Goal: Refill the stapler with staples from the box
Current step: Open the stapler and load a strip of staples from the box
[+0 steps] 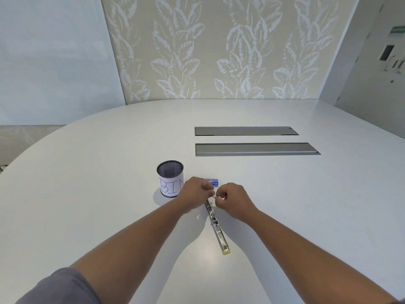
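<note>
Standing by the white table (109, 194), I see a grey sleeve (61, 286) nearest of all, at the bottom left, and two bare arms reaching out over the top.

Next comes the stapler (217, 229). It lies flat on the table, swung wide open into one long silver strip. Its yellow end (226, 251) points back at the person, and its far end goes in under the hands.

Above that far end the two hands meet. The left hand (195, 194) and the right hand (233, 199) both have their fingertips pressed together on a small pale thing (213, 196) held between them. It is too tiny to be sure, but I think it is a strip of staples. The hands are nearly touching each other.

Just behind the hands sits the little blue staple box (212, 182), partly hidden by the left hand. I cannot tell if it is open. To the left of it stands a black mesh cup (169, 178) with a paper label that reads BIN. Farther off, two long grey panels (252, 140) are set into the tabletop, and a leafy wall (219, 51) rises at the back.

So the stapler is already open, and staples look to be out of the box. They are not yet laid in the stapler's track, and the stapler must then be folded shut.
</note>
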